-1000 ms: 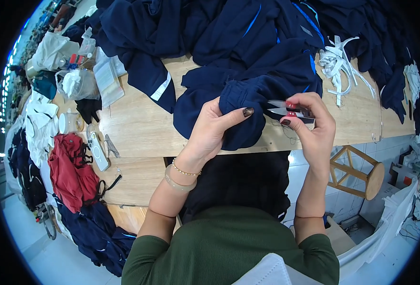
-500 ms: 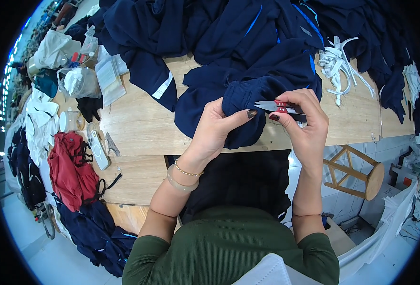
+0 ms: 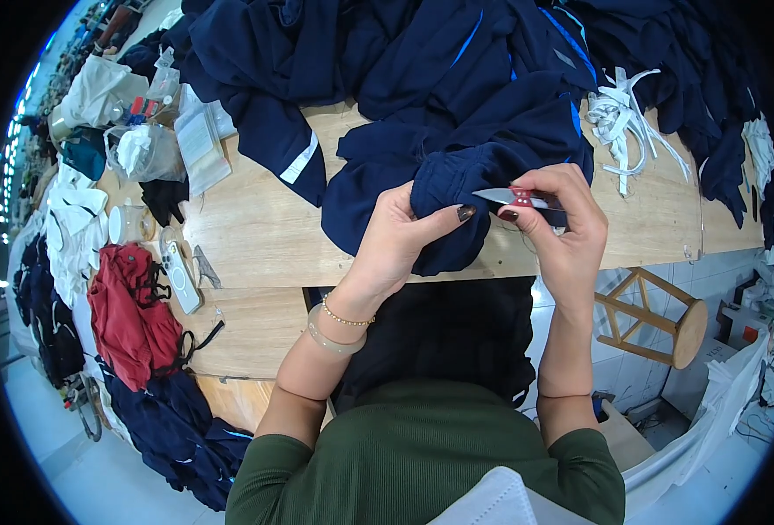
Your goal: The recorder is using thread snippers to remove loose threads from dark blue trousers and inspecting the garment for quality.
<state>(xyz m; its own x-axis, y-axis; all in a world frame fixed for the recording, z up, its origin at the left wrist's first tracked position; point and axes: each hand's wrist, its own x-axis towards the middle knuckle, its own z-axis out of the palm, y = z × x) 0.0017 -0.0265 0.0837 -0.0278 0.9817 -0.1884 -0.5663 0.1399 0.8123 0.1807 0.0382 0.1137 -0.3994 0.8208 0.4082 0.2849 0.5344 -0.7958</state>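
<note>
By the navy garment's (image 3: pixel 374 153) gathered edge (image 3: pixel 444 179), thread snips (image 3: pixel 520 199) have closed: likely a cut.
Left hand (image 3: pixel 394 238) pinches that edge, over the bench (image 3: pixel 247 245) at one o'clock from centre; right hand (image 3: pixel 575 229), at its three o'clock, squeezes the snips.

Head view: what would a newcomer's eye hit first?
Probably the small red-handled snips near the middle, held in the right hand with their blades at the gathered navy garment that the left hand grips. Next, the big heap of navy clothing across the far side of the table. Then the bright red fabric bundle at the left and the tangled white strips at the right.
</note>
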